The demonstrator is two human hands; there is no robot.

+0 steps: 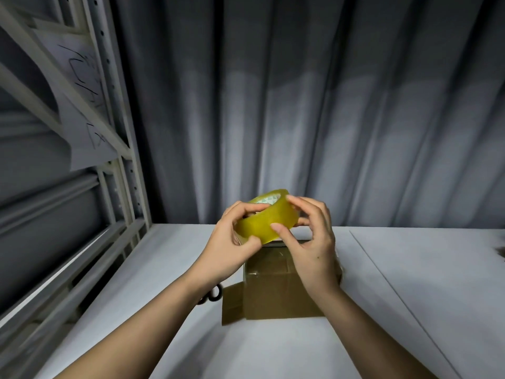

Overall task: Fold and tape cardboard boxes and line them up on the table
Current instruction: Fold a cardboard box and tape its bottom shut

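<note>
A yellowish roll of clear packing tape [266,220] is held in the air above the table, between both hands. My left hand [228,242] grips its left side with fingers in the core and thumb on the outer face. My right hand [311,242] grips its right side, thumb pressed on the outer face. Below them a brown cardboard box [276,285] stands on the white table [410,283]. One flap [232,305] sticks out at its lower left. Shiny tape shows on its top.
Black scissor handles [211,295] lie on the table just left of the box, partly hidden by my left wrist. A grey metal shelf rack [114,165] with a paper sheet stands at the left. A grey curtain hangs behind the table. A seam runs across the table's right half.
</note>
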